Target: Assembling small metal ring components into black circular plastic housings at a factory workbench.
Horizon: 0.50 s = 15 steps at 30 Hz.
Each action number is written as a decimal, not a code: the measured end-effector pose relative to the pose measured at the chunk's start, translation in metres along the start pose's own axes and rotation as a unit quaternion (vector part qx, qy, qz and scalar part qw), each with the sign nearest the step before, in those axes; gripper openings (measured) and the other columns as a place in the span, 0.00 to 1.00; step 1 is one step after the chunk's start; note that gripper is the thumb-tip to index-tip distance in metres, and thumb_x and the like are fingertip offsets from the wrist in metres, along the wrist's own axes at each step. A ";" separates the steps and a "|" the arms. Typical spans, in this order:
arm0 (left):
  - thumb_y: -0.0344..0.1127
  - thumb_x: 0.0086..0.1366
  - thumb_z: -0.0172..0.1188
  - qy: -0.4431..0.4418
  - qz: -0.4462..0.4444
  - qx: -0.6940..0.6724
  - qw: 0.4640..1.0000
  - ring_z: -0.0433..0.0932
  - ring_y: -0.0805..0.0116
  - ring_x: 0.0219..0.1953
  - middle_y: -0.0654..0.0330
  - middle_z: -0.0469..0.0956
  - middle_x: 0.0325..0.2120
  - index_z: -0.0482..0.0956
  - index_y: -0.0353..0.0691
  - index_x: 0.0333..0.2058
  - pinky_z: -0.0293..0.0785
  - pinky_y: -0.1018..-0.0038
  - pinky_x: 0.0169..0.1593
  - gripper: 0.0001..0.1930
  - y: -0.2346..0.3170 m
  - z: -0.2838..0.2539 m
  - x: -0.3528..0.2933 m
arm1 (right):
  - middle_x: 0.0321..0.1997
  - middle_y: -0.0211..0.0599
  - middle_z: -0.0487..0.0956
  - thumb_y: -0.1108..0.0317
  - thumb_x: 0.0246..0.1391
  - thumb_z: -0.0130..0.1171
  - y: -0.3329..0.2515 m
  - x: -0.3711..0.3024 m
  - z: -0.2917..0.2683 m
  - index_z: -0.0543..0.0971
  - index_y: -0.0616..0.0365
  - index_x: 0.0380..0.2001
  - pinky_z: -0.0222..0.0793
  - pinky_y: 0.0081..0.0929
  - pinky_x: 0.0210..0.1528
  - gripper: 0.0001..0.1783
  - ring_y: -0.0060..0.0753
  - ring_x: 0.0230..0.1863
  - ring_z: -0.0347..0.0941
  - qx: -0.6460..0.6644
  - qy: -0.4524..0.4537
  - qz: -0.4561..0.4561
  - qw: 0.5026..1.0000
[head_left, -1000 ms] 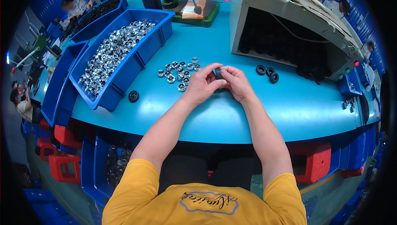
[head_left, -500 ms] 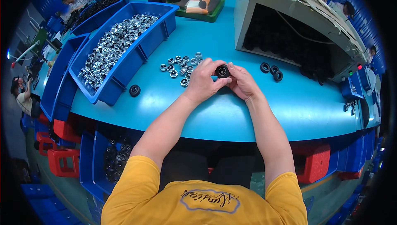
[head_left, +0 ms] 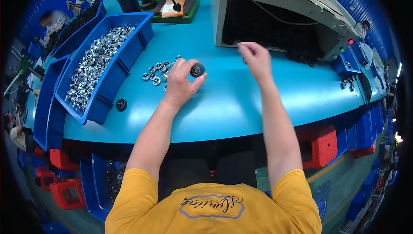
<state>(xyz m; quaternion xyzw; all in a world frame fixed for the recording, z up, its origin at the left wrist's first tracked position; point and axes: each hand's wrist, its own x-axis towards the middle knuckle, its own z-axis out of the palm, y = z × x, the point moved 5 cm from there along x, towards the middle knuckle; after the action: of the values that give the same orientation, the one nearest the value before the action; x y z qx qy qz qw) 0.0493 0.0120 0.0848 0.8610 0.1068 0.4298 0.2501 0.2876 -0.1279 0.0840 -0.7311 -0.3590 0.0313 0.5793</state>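
Note:
My left hand [head_left: 183, 81] grips a small wheel [head_left: 197, 70] with a black tyre and a dark spoked hub, between thumb and fingers above the table. Beside it lie several loose shiny silver hubs [head_left: 157, 71], some partly covered by the hand. My right hand [head_left: 257, 61] is apart from the left, in front of the grey box-shaped machine. Its fingers are curled, and whatever they hold, if anything, is hidden. Another black-tyred wheel [head_left: 121, 104] lies alone near the blue bin [head_left: 107, 79] heaped with silver hubs.
The grey machine's dark opening [head_left: 271, 25] holds black tyres, some spilling out at its right corner [head_left: 305, 56]. A green-based press [head_left: 178, 12] stands at the back. Another blue bin [head_left: 51, 105] is at far left. Red stools [head_left: 66, 193] stand below. Other people work at the far left and right.
My hands have separated: the left keeps the wheel, the right has let go and moved right toward the machine. The loose black tyres there are now out of sight. The view has shifted right.

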 end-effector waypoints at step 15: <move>0.36 0.57 0.73 -0.097 -0.220 0.257 0.936 0.76 0.47 0.51 0.49 0.74 0.44 0.81 0.40 0.55 0.76 0.55 0.54 0.25 -0.004 -0.164 -0.115 | 0.49 0.41 0.80 0.60 0.54 0.73 0.080 -0.049 -0.074 0.84 0.51 0.41 0.71 0.44 0.56 0.13 0.51 0.53 0.74 -0.386 0.058 -0.119 0.913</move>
<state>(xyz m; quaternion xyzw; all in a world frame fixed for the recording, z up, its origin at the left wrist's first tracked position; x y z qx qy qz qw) -0.1502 0.0252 0.0867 0.8882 0.3761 0.2361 0.1175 0.3247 -0.2219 0.0205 -0.8503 -0.3928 -0.2211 0.2717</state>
